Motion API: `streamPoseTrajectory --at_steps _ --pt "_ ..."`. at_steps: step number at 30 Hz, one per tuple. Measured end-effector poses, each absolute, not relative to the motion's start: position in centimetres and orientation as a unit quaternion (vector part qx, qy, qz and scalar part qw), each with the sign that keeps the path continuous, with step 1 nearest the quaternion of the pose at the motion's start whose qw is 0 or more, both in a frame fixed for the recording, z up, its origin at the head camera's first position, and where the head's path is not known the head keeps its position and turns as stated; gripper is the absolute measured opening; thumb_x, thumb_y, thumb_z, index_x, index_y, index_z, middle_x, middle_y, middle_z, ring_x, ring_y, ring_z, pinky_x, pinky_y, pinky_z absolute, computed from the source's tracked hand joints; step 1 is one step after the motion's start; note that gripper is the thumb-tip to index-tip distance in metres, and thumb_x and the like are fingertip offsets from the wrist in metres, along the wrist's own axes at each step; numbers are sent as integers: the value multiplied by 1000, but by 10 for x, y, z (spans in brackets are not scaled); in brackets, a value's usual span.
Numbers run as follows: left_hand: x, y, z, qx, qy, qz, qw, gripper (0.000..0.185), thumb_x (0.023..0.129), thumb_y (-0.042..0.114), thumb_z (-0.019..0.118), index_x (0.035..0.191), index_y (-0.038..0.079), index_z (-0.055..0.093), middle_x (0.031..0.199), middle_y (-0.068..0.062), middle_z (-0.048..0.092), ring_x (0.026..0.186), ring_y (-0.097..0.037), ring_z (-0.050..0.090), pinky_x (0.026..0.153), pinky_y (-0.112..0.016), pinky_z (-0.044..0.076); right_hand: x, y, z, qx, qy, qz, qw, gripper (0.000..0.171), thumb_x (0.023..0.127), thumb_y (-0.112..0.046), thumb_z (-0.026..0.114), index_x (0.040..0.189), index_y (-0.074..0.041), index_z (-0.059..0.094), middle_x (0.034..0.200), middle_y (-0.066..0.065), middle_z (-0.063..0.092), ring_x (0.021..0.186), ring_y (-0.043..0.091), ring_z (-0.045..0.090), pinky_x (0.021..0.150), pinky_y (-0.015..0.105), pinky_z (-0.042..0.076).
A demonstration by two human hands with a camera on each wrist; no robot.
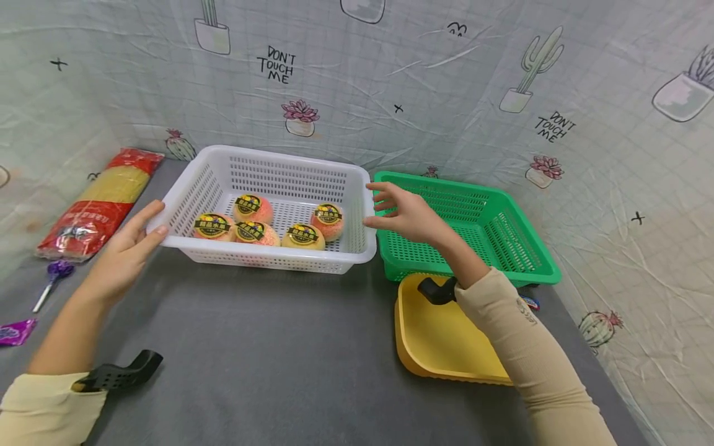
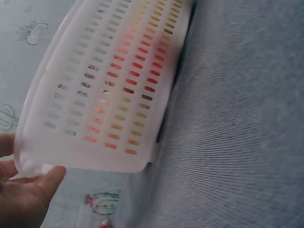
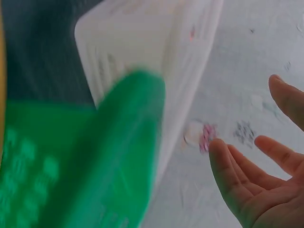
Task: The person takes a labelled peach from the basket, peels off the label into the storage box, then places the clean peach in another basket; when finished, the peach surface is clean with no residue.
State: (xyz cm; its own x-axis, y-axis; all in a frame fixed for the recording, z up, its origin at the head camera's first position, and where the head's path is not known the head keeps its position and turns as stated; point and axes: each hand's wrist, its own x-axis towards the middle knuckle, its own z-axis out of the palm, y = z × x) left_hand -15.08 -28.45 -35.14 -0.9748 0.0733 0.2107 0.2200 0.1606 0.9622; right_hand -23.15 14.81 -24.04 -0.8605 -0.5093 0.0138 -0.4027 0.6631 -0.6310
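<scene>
A white slotted basket (image 1: 268, 260) stands at the back of the table. Inside lie several round fruits (image 1: 304, 237), pink and yellow, with black labels. At the basket's left front corner, my left hand (image 1: 125, 254) pinches the rim between thumb and fingers; the left wrist view shows the thumb (image 2: 55, 178) against the corner. My right hand (image 1: 409, 214) is by the basket's right rim, fingers spread and bent a little, holding nothing. In the right wrist view, a gap separates that hand (image 3: 266, 185) from the white basket (image 3: 128, 42).
To the right is a green slotted basket (image 1: 510, 238), with a yellow tray (image 1: 435, 347) in front, beneath my right forearm. At the left lie a red-and-yellow bag (image 1: 100, 204), a purple lollipop (image 1: 59, 269) and a purple packet (image 1: 17, 332). A printed curtain (image 1: 357, 80) hangs behind.
</scene>
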Motion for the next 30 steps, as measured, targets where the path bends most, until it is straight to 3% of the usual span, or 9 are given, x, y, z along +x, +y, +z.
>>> streamPoseTrajectory --at_steps 4,10,15,19,21,23,26,30 --pt "-152 -284 -360 -116 -704 -699 47 58 104 16 36 152 4 6 158 -6 -7 139 -15 11 106 -16 17 -239 123 -254 -267 903 -317 115 64 88 -22 70 143 -13 39 130 16 51 115 27 53 91 38 47" --pt "-153 -280 -363 -123 -657 -743 33 58 104 16 36 152 7 5 157 -8 -8 141 -18 2 109 -24 9 -248 93 -273 -275 891 -319 167 63 86 -17 72 142 -11 43 130 19 52 112 29 57 90 42 47" --pt "-151 -278 -365 -121 -642 -756 35 58 104 15 36 153 9 5 157 -7 -9 141 -20 -1 109 -29 5 -255 77 -288 -286 893 -286 196 63 84 -14 73 140 -9 45 135 13 48 109 26 57 89 35 47" --pt "-151 -277 -365 -116 -638 -760 36 58 104 14 36 153 12 6 158 -4 -9 141 -20 -3 108 -32 3 -258 66 -296 -303 901 -237 199 59 86 -12 68 141 -10 44 134 12 48 85 19 54 72 26 43" --pt "-151 -276 -365 -118 -636 -762 40 58 104 14 36 153 11 5 158 -4 -9 141 -21 -3 107 -33 3 -260 62 -301 -309 904 -218 198 58 87 -12 67 141 -11 44 136 11 47 84 17 49 70 26 39" --pt "-151 -276 -365 -119 -634 -763 43 58 104 13 35 153 11 4 158 -4 -9 141 -21 -4 107 -33 2 -262 57 -304 -307 906 -208 204 58 89 -12 65 142 -13 43 138 10 46 90 18 49 74 27 38" --pt "-152 -276 -365 -121 -627 -769 47 59 104 13 35 153 9 3 157 -5 -10 141 -20 -5 108 -32 1 -265 53 -307 -301 909 -201 208 61 88 -14 66 143 -13 41 146 8 38 120 17 43 92 29 38" --pt "-152 -275 -367 -126 -614 -777 53 58 104 12 34 152 8 2 157 -6 -11 141 -19 -5 108 -30 -1 -268 49 -310 -297 908 -193 222 65 90 -16 64 147 -13 34 150 7 32 134 21 32 104 35 31"
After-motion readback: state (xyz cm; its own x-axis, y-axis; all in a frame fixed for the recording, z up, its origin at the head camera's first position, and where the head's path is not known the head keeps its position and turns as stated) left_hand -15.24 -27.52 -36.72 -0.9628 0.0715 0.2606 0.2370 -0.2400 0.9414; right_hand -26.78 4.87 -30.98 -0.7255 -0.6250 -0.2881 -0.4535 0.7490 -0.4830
